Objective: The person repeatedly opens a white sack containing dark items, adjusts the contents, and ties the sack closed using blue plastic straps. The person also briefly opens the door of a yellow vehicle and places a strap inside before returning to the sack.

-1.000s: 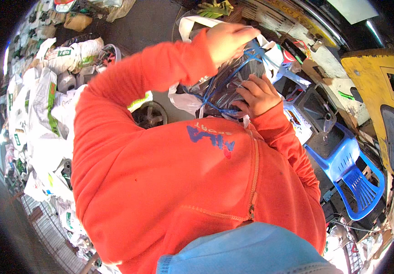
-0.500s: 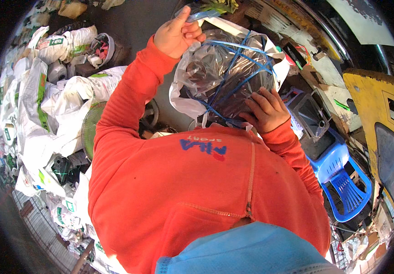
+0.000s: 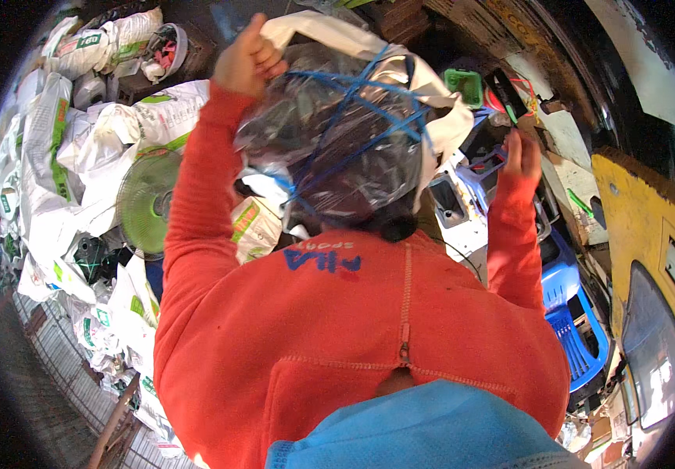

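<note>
In front of my chest is a bulky white sack (image 3: 451, 129) stuffed with dark, shiny plastic film (image 3: 337, 117). Blue twine (image 3: 357, 90) crosses its top in several strands. At the sack's upper left, my left hand (image 3: 251, 59) is closed with the thumb up, and a blurred blue end of twine shows beside it. Off to the right of the sack, my right hand (image 3: 523, 156) is raised, fingers stretched upward and apart from the bundle. It is nearest to the cluttered bench; nothing shows in it.
Filled white sacks (image 3: 103, 156) pile up on the left beside a green round fan (image 3: 148, 202). A pale tub (image 3: 183, 53) holds pinkish scraps. To the right are a green basket (image 3: 464, 87), a blue plastic chair (image 3: 572, 328) and a yellow panel (image 3: 630, 211).
My right hand has left the film and moved right, toward the bench. My left hand has shifted left and stays closed. The sack appears farther left and tilted.
</note>
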